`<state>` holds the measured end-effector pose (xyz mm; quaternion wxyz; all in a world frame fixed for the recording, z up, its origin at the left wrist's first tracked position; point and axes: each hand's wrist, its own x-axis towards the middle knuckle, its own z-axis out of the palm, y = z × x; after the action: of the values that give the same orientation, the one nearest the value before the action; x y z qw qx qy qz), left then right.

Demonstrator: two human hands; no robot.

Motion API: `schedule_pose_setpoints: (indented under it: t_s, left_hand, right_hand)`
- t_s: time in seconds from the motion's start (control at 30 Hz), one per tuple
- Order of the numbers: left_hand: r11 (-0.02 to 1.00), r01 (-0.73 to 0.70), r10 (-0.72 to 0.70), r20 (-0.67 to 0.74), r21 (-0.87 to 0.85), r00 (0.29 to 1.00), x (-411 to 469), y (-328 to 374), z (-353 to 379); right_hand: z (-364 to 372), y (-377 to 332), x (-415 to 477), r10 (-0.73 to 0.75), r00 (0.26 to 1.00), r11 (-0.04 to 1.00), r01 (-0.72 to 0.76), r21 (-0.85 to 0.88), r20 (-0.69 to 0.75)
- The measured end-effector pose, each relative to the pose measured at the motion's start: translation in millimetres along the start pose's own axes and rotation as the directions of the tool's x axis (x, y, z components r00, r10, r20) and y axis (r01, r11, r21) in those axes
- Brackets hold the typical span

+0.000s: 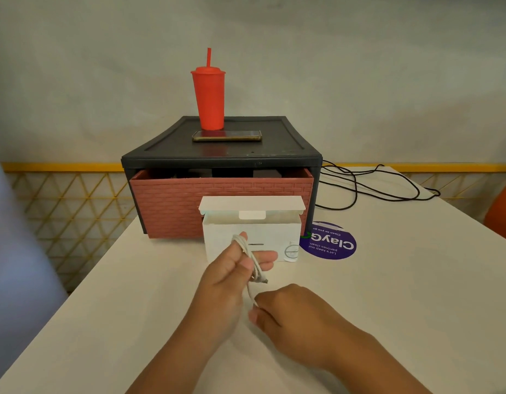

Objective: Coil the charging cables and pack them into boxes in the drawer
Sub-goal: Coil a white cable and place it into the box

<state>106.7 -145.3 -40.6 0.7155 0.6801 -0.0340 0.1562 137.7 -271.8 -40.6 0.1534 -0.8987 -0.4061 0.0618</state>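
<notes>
White cable point(252, 265) gripped coiled in left hand point(230, 280), right hand point(291, 311) pinching it, before box point(274, 236).

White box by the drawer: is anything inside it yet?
The white box has its lid open; only its bare inner back wall shows. The front wall hides the bottom, so contents cannot be confirmed. The white cable is outside, looped round fingers of the left hand.
</notes>
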Motion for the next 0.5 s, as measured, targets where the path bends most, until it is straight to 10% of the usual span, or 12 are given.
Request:
schedule_pose_setpoints:
  t_s: [0.5]
  left_hand:
    - [0.934, -0.014, -0.076, 0.239, 0.356, 0.968, -4, -1, -5]
  right_hand:
    - [-31, 18, -11, -0.095, 0.934, 0.986, 0.137, 0.099, -0.344]
